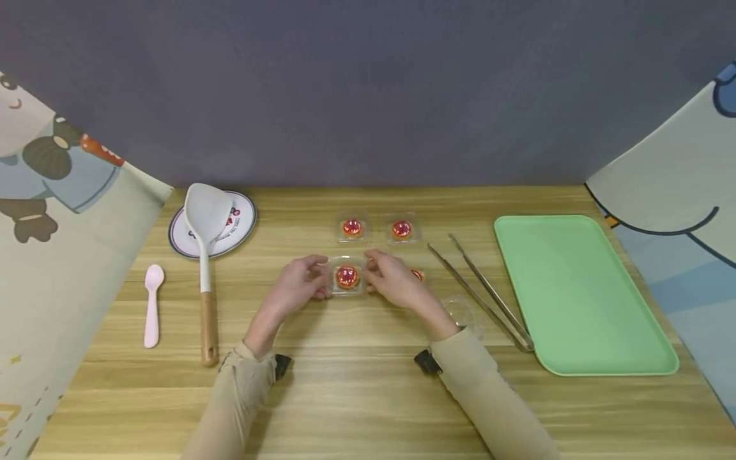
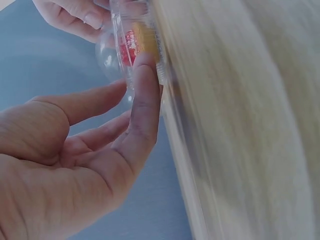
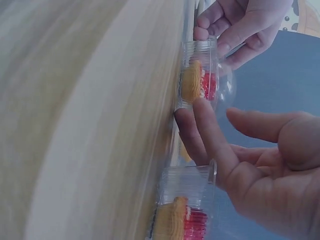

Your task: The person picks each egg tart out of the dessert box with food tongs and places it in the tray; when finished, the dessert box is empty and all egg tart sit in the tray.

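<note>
In the head view, a small red-topped tart (image 1: 347,277) sits in a clear plastic box (image 1: 345,292) between the two hands. My left hand (image 1: 296,284) is at the box's left side; in the left wrist view its index finger touches the wall and its thumb stands near the clear domed lid (image 2: 106,57). From the right, my right hand (image 1: 397,281) touches the box with extended fingers, thumb held apart. Under the right hand, another tart (image 1: 416,275) is partly hidden; the right wrist view shows a boxed tart (image 3: 192,222) close by.
Two boxed tarts (image 1: 352,228) stand behind. Right of the hands lie a clear plastic lid (image 1: 460,312), metal tongs (image 1: 489,291) and a green tray (image 1: 581,294). At left are a plate (image 1: 244,220) under a spatula (image 1: 205,268) and a pink spoon (image 1: 152,306).
</note>
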Demonstrator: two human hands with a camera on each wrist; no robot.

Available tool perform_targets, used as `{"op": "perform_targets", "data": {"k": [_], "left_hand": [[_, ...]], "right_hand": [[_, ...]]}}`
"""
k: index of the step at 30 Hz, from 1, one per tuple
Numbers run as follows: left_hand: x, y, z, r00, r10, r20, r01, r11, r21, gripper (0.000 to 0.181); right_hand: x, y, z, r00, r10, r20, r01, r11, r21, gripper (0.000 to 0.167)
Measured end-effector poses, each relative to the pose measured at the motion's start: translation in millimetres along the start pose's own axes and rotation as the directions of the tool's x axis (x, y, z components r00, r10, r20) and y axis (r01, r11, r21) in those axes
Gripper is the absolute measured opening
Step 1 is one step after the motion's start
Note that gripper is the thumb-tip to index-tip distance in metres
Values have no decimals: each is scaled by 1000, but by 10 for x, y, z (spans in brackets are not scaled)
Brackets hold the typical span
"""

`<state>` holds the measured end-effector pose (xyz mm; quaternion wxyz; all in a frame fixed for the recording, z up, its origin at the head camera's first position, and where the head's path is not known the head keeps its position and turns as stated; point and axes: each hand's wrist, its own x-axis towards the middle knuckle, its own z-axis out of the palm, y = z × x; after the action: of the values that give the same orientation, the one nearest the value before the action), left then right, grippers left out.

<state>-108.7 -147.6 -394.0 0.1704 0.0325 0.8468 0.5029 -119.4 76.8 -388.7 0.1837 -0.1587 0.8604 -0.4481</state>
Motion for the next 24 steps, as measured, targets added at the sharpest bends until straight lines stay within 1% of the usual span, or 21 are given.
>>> {"op": "perform_targets", "data": {"k": [4,7,11,15,21,24], "left_hand": [[19,2,9,1000,3,-10,-3,1000,2,48],[28,7,16,1000,-3,-11,3,1000,-14,50],[22,9,20,1000,-18,-1,18,999,-33,49],[14,-3,18,1000,-24,10,24,999,-49,44],[22,-29,21,1000,-17,21,18,998,-65,39],[24,-39,20,1000,-10,26,12,997,-71,38]], "right_hand": [[8,7,-6,1000,-6,-8,6,999,-54,53],[21,20,3,1000,-2,-12,2,998,-57,53],[31,30,19,1000,16,-19,-17,999,-27,52],[36,37,30,999,41,-19,-41,999,23,48],[50,51,30,998,63,-26,-62,997,37,45],[59,62,33,997,76,-28,-74,995,63,43]]}}
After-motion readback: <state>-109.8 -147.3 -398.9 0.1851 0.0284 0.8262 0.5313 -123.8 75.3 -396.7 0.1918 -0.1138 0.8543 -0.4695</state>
